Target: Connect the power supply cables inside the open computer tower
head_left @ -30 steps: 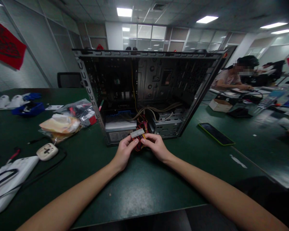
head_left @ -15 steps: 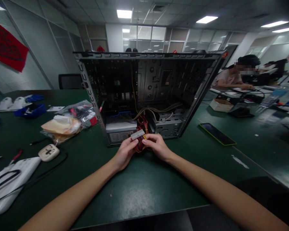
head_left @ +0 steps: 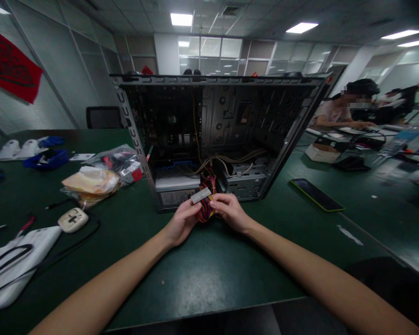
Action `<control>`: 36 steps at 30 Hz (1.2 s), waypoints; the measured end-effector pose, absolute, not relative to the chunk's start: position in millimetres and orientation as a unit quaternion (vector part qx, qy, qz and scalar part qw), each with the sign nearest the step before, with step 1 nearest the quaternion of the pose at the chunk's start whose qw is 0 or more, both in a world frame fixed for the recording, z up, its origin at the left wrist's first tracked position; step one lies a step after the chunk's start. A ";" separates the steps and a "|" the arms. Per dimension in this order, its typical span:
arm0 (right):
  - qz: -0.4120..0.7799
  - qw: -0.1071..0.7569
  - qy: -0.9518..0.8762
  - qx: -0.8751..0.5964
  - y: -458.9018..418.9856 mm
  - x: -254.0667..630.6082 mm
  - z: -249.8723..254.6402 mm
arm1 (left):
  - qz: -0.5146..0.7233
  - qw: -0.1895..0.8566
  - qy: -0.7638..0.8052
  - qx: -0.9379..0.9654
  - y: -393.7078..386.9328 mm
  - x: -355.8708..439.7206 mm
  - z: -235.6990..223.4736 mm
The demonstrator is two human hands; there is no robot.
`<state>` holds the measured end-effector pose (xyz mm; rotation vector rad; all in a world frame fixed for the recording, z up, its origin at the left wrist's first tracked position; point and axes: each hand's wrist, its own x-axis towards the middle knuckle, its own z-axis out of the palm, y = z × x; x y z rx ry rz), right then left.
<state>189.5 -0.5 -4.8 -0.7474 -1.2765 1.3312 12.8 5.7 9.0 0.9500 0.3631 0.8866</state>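
In front of an opened computer case (head_left: 218, 80), a white multi-pin power connector (head_left: 201, 196) is held up, its coloured wires (head_left: 206, 211) hanging beneath in a bundle. My left hand (head_left: 182, 221) is closed, pinching the connector between thumb and fingers from the left. From the other side my right hand (head_left: 231, 211) is closed, with thumb and forefinger gripping the wires just below the connector. Inside the case the power supply (head_left: 174, 197) sits at the lower left, and a drive cage (head_left: 247, 185) at the lower right. More cables (head_left: 226, 163) run across between them.
To the left lie plastic bags (head_left: 91, 184), a beige socket adapter (head_left: 72, 220), a white power strip (head_left: 21, 265) and a blue tray (head_left: 45, 159). A phone (head_left: 316, 194) with a green edge lies to the right. A person (head_left: 349, 109) sits farther back at the right.
The view has shifted very slightly. Both hands stay at the connector and its wires, with hardly any movement.
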 end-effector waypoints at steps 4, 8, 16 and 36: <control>0.552 0.549 -0.540 -0.320 -0.7 189.7 -3.6 | 0.409 0.781 0.170 0.440 5.1 13.1 9.6; 0.586 0.554 -0.500 -0.314 -1.5 189.0 -2.2 | 0.415 0.781 0.167 0.435 4.7 13.9 10.2; 0.570 0.545 -0.525 -0.320 -0.1 192.0 -2.9 | 0.406 0.777 0.178 0.446 7.7 13.0 6.8; 0.590 0.534 -0.524 -0.303 -1.5 190.4 1.9 | 0.392 0.793 0.157 0.439 8.5 10.8 11.3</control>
